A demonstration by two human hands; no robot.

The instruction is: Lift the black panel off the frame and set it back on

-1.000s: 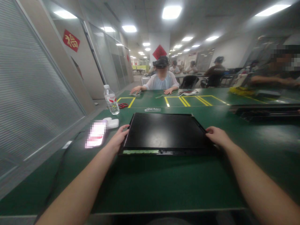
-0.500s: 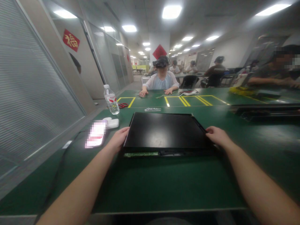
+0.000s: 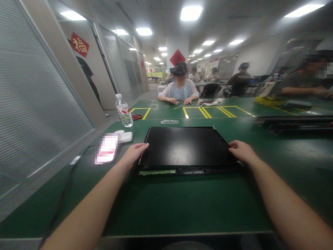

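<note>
A glossy black display panel [image 3: 187, 147] lies flat in front of me, set slightly askew over a black frame whose right side [image 3: 222, 136] shows. Along the near edge, a green circuit board strip [image 3: 157, 172] is visible below the panel. My left hand [image 3: 134, 154] grips the panel's left edge, its thumb laid on the top surface and the other fingers hidden at the side. On the opposite side, my right hand [image 3: 241, 151] is closed on the right edge; whether it holds panel, frame or both I cannot tell.
Left on the green table [image 3: 187, 205] are a lit phone [image 3: 107, 148], a white case [image 3: 125, 136], a water bottle [image 3: 124, 111] and red-handled scissors [image 3: 137, 117]. Long black parts [image 3: 299, 123] lie at right. A person [image 3: 179, 88] sits opposite, hands on the table.
My left thumb has moved right, onto the panel's top surface. The panel's near edge sits slightly lower, closer to the circuit strip. The person opposite has brought their hands closer together.
</note>
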